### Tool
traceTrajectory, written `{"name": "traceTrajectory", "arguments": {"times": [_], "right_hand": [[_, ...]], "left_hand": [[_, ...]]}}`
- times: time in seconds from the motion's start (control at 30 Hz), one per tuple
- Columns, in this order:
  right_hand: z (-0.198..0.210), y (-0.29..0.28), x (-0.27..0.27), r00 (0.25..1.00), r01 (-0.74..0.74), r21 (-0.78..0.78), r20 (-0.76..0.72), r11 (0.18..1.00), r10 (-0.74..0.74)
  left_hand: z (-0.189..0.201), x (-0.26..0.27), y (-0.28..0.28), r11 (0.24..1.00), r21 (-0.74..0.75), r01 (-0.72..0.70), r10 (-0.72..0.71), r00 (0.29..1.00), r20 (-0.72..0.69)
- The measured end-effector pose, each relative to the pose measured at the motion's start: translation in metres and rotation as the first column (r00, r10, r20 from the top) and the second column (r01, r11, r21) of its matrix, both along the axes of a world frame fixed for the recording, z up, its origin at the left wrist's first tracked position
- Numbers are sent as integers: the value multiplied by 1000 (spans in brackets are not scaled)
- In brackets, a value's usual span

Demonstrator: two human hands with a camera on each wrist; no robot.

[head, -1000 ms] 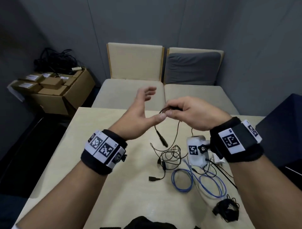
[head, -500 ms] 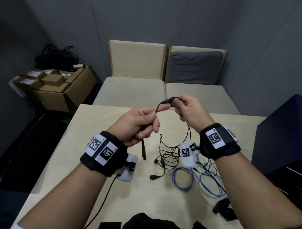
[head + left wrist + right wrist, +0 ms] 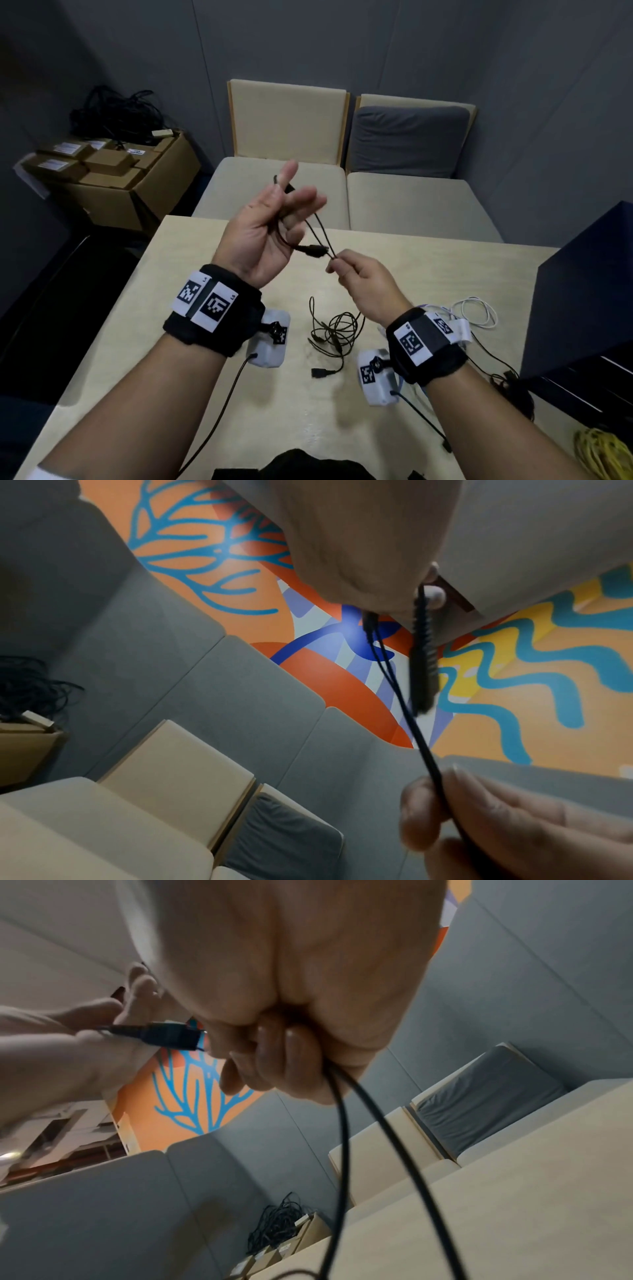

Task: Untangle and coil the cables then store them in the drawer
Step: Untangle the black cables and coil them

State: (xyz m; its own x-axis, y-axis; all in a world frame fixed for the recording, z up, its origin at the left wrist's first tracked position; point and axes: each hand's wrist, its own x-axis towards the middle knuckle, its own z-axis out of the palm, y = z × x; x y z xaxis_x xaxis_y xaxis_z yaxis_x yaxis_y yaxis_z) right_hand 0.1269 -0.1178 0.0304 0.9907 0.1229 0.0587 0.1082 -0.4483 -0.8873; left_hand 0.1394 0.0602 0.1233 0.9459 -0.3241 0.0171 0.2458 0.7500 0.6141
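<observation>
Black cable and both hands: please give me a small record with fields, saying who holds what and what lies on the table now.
left hand: raised, palm toward the camera, black cable looped over its fingers
right hand: pinches two strands of the same cable
plug: one connector hangs between the two hands
rest of cable: a loose tangle lies on the table
other cables on table: white cable at right, yellow cable at near right
coiling: only a few loops made
</observation>
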Motion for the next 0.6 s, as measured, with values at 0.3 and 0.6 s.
{"name": "traceTrajectory", "arguments": {"times": [0.3, 0.6], "right_hand": [[3, -6, -4, 996, -44, -99, -85, 994, 36], [2, 1, -20, 995, -73, -159, -74, 985, 62]], "left_hand": [[-8, -1, 3, 999, 41, 6, -3, 996, -85], [-33, 18, 1, 876, 317, -362, 343, 932, 118]]}}
